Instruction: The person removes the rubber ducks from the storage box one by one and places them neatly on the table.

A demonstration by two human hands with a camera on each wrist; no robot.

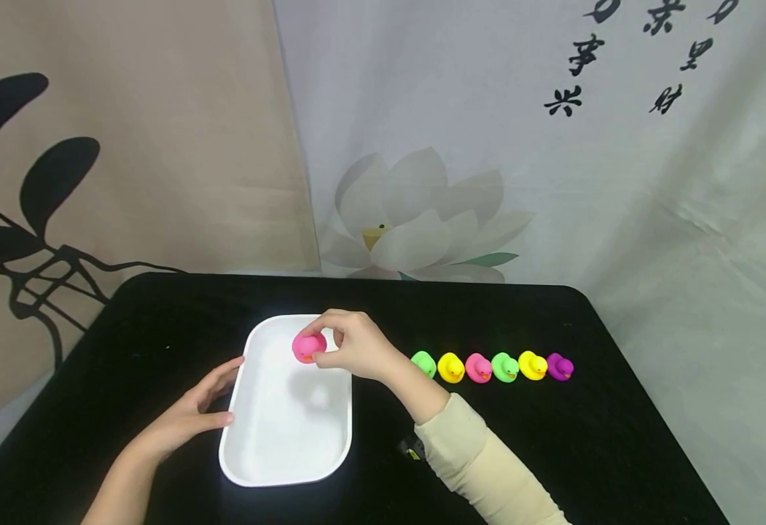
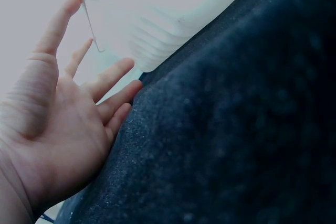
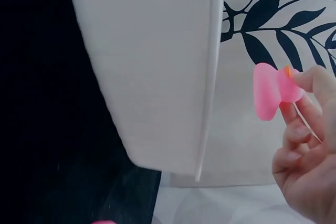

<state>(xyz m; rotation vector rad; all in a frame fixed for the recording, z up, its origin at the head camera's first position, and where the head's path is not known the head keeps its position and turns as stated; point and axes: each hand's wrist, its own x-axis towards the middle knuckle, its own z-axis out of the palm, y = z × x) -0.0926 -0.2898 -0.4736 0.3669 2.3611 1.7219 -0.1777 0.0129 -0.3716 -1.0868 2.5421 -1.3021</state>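
Observation:
My right hand (image 1: 361, 345) pinches a pink rubber duck (image 1: 307, 347) between thumb and fingers, above the far part of a white tray (image 1: 280, 430). From the right wrist view, the duck (image 3: 266, 95) is held clear of the tray wall (image 3: 152, 77), its orange bill near the thumb. At the tray's left side, my left hand (image 1: 189, 414) touches the edge with spread fingers and thumb. In the left wrist view the palm faces the tray (image 2: 168, 30) and its fingers are fairly straight, not curled round it.
Right of the tray stands a row of rubber ducks, among them a yellow one (image 1: 451, 367), a pink one (image 1: 478, 368) and a purple one (image 1: 560, 367). A small dark object (image 1: 412, 449) lies by the right forearm. Behind the black-covered table (image 1: 592, 452) hangs a printed cloth (image 1: 422, 95).

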